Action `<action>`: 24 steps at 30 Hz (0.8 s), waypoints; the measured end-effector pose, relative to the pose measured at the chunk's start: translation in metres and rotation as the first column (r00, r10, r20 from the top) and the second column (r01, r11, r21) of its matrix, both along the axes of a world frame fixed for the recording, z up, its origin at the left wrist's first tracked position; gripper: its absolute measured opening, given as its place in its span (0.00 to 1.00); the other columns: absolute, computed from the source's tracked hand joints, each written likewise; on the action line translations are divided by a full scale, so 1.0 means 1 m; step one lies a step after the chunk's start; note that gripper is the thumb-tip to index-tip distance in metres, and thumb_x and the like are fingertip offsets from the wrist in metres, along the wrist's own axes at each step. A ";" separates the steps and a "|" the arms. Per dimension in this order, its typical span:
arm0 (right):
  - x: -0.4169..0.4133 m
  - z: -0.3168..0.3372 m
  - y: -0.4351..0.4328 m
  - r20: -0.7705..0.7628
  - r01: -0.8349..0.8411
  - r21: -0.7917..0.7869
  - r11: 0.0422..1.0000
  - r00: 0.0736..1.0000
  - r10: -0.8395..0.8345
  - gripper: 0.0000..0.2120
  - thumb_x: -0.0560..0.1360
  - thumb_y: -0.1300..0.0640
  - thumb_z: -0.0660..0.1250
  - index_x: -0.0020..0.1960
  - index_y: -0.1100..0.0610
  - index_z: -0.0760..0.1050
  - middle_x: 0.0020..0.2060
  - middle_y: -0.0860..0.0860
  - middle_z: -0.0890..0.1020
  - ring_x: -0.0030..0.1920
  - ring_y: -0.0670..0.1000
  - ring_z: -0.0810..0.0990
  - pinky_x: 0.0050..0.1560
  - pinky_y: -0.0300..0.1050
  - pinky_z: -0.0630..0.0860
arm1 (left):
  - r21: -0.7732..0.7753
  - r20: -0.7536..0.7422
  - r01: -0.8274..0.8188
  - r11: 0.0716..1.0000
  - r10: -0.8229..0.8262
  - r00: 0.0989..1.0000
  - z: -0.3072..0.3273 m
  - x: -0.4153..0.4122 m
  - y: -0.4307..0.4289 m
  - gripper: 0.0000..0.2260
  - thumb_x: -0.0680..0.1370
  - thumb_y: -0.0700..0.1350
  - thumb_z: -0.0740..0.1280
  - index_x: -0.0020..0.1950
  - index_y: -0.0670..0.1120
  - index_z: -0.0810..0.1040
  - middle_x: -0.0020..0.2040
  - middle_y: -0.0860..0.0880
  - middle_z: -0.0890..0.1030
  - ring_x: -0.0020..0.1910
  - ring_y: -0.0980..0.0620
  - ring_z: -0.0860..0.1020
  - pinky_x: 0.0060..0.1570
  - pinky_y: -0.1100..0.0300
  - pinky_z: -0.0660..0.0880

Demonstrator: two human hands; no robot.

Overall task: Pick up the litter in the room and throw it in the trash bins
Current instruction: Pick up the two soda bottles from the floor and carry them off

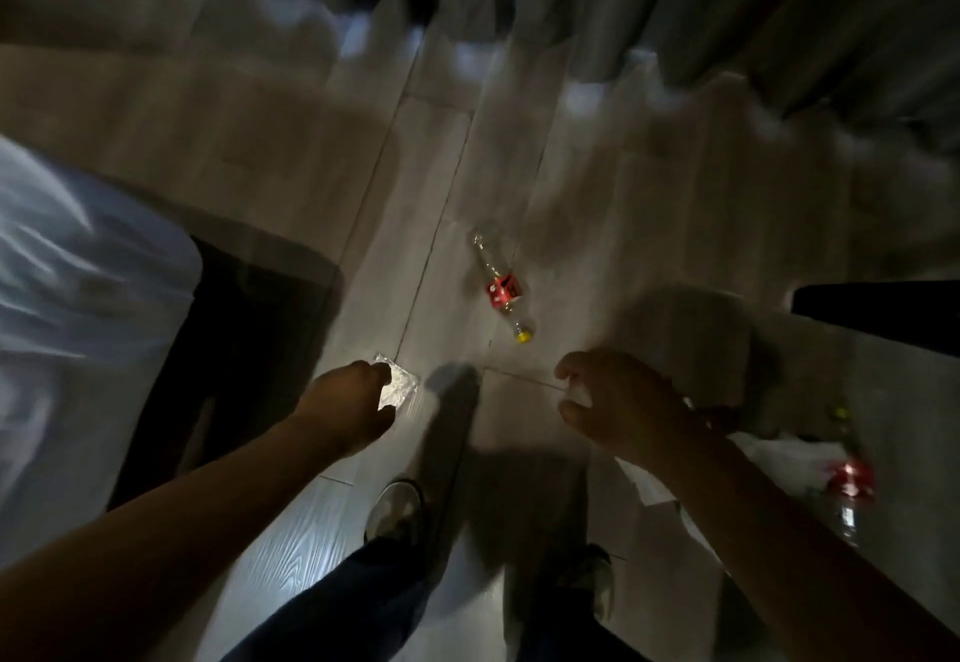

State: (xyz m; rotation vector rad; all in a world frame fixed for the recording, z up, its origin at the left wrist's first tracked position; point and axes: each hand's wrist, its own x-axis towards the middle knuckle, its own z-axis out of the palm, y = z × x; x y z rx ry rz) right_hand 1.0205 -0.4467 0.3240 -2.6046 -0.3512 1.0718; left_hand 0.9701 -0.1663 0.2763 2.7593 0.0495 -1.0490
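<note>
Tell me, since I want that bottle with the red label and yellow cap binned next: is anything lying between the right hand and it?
Nothing visible does. The bottle lies on bare floor just ahead of the right hand, cap end nearest it. That hand already seems to pinch something white, though. No bin is in view.

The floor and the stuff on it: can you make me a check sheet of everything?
Surface: pale wood-grain plank floor, dim, patchy light.
Job's things: clear plastic bottle with red label and yellow cap lying on the floor; second red-labelled clear bottle at right.
Clutter: white paper sheets near the second bottle.
Hands: left hand pinches a shiny clear wrapper; right hand curled around something white, unclear what.
Cables: nothing seen.
Surroundings: grey curtains ahead, white bedding at left.
</note>
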 end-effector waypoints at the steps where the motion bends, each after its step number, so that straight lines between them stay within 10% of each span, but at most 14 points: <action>1: -0.001 -0.027 0.002 -0.010 -0.027 0.012 1.000 1.000 0.027 0.18 0.76 0.49 0.66 0.64 0.50 0.70 0.59 0.48 0.76 0.57 0.48 0.75 0.54 0.40 0.71 | 0.006 0.004 -0.007 1.000 0.007 1.000 -0.025 0.000 0.003 0.20 0.77 0.52 0.65 0.66 0.47 0.70 0.59 0.47 0.78 0.55 0.49 0.78 0.53 0.57 0.75; 13: 0.034 -0.267 0.053 0.209 -0.321 0.023 0.947 0.928 0.309 0.20 0.75 0.50 0.64 0.66 0.51 0.71 0.61 0.50 0.76 0.60 0.50 0.74 0.53 0.38 0.65 | 0.036 0.145 -0.123 0.992 0.117 0.983 -0.267 0.003 0.046 0.28 0.72 0.59 0.70 0.67 0.49 0.69 0.64 0.49 0.75 0.58 0.52 0.75 0.56 0.60 0.74; 24: 0.006 -0.272 0.051 0.230 -0.394 0.093 0.914 0.902 0.365 0.19 0.76 0.51 0.65 0.66 0.52 0.71 0.61 0.50 0.76 0.59 0.49 0.75 0.60 0.44 0.74 | 0.087 0.222 -0.165 0.983 0.142 0.965 -0.307 -0.019 0.037 0.39 0.68 0.58 0.74 0.72 0.50 0.60 0.67 0.46 0.68 0.62 0.47 0.71 0.56 0.57 0.75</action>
